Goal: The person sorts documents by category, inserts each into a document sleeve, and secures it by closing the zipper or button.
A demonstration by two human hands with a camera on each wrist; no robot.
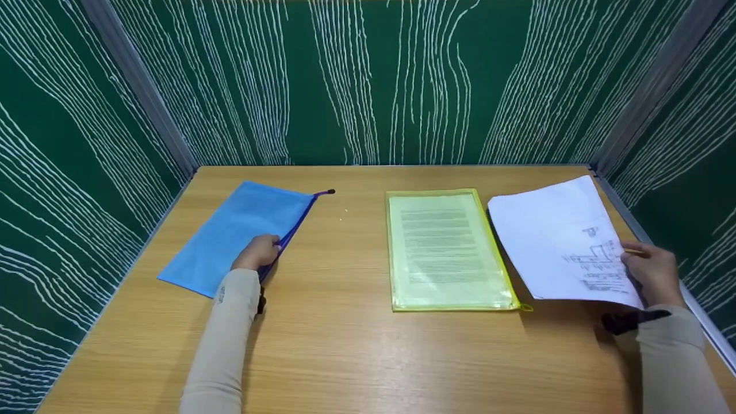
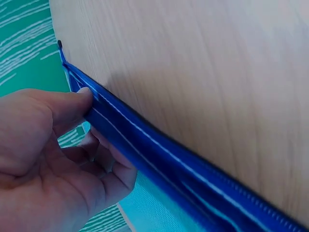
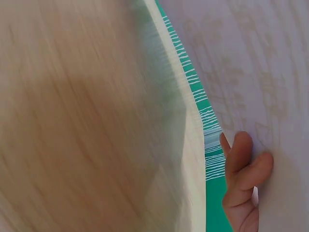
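Observation:
On the left of the table lies a blue zipper file pouch (image 1: 241,224), its zipped edge turned to the right. My left hand (image 1: 256,253) pinches one lip of its mouth between thumb and fingers. The left wrist view shows the blue pouch's mouth (image 2: 145,150) parted along the zipper. At the right, my right hand (image 1: 655,273) grips the edge of white paper (image 1: 540,230) with a printed drawing and text, raised and bent above the table. In the right wrist view, fingers (image 3: 241,154) curl against the paper's underside; the thumb is hidden.
A yellow-edged clear zipper pouch (image 1: 448,253) with a printed page inside lies between the hands, close beside the white paper. Green panels (image 1: 385,86) with white wavy lines wall the wooden table (image 1: 345,356) at the back and both sides.

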